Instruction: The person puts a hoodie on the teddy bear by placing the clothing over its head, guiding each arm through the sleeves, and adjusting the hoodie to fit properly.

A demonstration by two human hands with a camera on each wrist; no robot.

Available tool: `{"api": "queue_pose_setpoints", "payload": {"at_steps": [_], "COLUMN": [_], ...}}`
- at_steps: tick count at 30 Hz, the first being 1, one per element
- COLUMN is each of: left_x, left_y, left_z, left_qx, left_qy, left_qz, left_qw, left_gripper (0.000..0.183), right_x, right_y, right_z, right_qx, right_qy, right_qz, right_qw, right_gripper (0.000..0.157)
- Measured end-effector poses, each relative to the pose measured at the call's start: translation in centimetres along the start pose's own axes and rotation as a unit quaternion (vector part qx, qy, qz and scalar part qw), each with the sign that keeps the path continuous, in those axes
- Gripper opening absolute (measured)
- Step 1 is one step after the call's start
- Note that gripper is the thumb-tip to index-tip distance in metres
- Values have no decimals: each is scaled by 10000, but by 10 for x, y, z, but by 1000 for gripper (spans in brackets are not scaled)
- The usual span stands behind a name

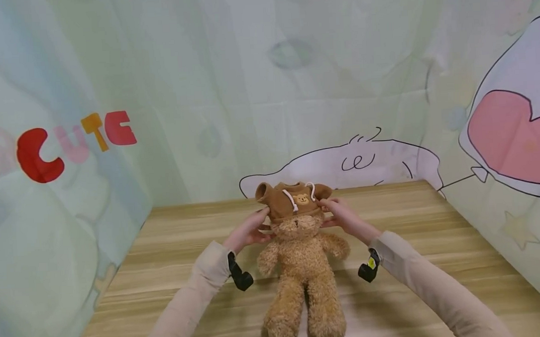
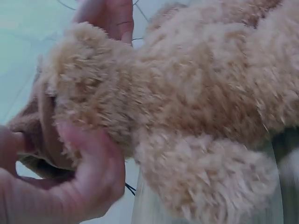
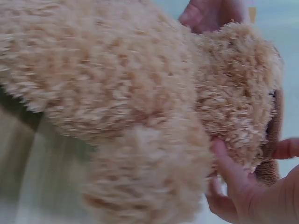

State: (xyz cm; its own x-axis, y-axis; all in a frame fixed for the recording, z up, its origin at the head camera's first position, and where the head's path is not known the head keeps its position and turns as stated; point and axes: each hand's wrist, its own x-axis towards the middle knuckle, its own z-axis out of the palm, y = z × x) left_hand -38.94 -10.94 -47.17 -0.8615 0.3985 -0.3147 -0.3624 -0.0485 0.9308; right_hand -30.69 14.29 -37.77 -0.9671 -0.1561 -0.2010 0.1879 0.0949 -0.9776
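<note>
A fluffy tan teddy bear (image 1: pixel 303 260) lies on its back with its legs toward me. A small brown hoodie (image 1: pixel 280 204) with white drawstrings and a bear-face patch covers the upper part of its head, leaving the muzzle exposed. My left hand (image 1: pixel 249 230) grips the hoodie's left edge, its thumb against the fur in the left wrist view. On the other side, my right hand (image 1: pixel 346 220) holds the hoodie's right edge. Both sleeves of the hoodie stick out flat, the left one showing its round opening. The bear's ears and eyes are hidden beneath the cloth.
Under the bear is a wood-grain table (image 1: pixel 180 288). A printed curtain (image 1: pixel 186 117) with cartoon drawings and letters hangs along its back and sides. Black wrist cameras (image 1: pixel 240 275) sit at both cuffs, close to the bear's arms.
</note>
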Motion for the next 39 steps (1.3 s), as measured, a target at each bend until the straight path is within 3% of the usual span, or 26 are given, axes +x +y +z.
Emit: {"api": "queue_pose_setpoints", "payload": {"at_steps": [2, 3, 4, 5, 6, 9, 10, 12, 13, 14, 17, 18, 20, 21, 22, 24, 25, 27, 28, 30, 33, 35, 36, 37, 39], "left_x": [3, 3, 17, 18, 18, 34, 39, 46, 48, 49, 54, 54, 47, 36, 20, -14, -33, -62, -69, -69, -34, -6, 1, 6, 0], "left_y": [2, 3, -3, -2, -1, -8, -10, -11, -12, -11, -14, -14, -15, -11, -5, 11, 20, 39, 44, 49, 39, 30, 28, 27, 33], "left_z": [1, 3, -4, -3, -1, -7, -9, -10, -11, -11, -16, -18, -20, -16, -9, 9, 20, 39, 43, 45, 23, 6, 2, -1, 5], "left_qx": [-250, -386, -482, -520, -484, -61, 86, 248, 233, 157, -485, -759, -1343, -1540, -1606, -1716, -1729, -1732, -1794, -1846, -1785, -1677, -1599, -1558, -1482], "left_qy": [142, 126, 5, -60, -45, -186, -181, 88, 157, 291, 22, -171, -783, -1004, -1171, -1356, -1386, -1237, -1285, -1314, -1650, -1835, -1830, -1786, -1447], "left_qz": [-230, -207, -79, 41, 131, 616, 775, 785, 825, 781, 886, 936, 1065, 1065, 1047, 888, 789, 461, 296, -61, -457, -678, -751, -842, -1016], "left_qw": [9993, 9990, 9988, 9986, 9987, 9979, 9968, 9966, 9962, 9964, 9949, 9926, 9821, 9772, 9744, 9717, 9719, 9760, 9749, 9740, 9689, 9662, 9671, 9679, 9730], "left_gripper": [59, 58, 57, 55, 52, 42, 40, 39, 39, 40, 50, 52, 56, 57, 54, 41, 35, 31, 33, 51, 66, 64, 61, 60, 58], "right_x": [2, 5, 8, 14, 29, 73, 93, 134, 149, 167, 194, 174, 163, 147, 133, 92, 91, 51, 43, 25, 32, 51, 67, 84, 114], "right_y": [-5, -6, -7, -5, 4, 29, 41, 67, 75, 87, 110, 100, 102, 95, 90, 69, 69, 40, 32, 12, 5, 13, 23, 35, 57], "right_z": [1, 0, 0, -2, -8, -23, -30, -46, -51, -58, -72, -67, -67, -61, -57, -42, -42, -29, -27, -22, -26, -34, -41, -49, -60], "right_qx": [-231, -428, -599, -775, -756, -1082, -1015, -556, -467, -107, 1002, 1326, 1915, 2092, 2453, 2835, 2980, 3128, 3232, 2978, 2154, 1688, 1557, 1477, 1515], "right_qy": [-33, -78, -100, -135, -342, -505, -574, -798, -775, -910, -1216, -1247, -1434, -1359, -1608, -1877, -2060, -2118, -2340, -2173, -2264, -2474, -2605, -2781, -2897], "right_qz": [86, 103, 89, 34, -239, -424, -477, -464, -239, -163, 153, 264, 424, 523, 568, 659, 711, 861, 929, 1139, 1276, 1338, 1343, 1299, 1305], "right_qw": [9997, 9990, 9981, 9969, 9963, 9919, 9920, 9942, 9956, 9957, 9874, 9829, 9700, 9670, 9543, 9381, 9294, 9219, 9122, 9226, 9413, 9447, 9433, 9402, 9360], "right_gripper": [47, 43, 40, 37, 34, 35, 36, 35, 34, 30, 16, 12, 8, 9, 9, 13, 16, 27, 28, 36, 34, 30, 26, 27, 31]}}
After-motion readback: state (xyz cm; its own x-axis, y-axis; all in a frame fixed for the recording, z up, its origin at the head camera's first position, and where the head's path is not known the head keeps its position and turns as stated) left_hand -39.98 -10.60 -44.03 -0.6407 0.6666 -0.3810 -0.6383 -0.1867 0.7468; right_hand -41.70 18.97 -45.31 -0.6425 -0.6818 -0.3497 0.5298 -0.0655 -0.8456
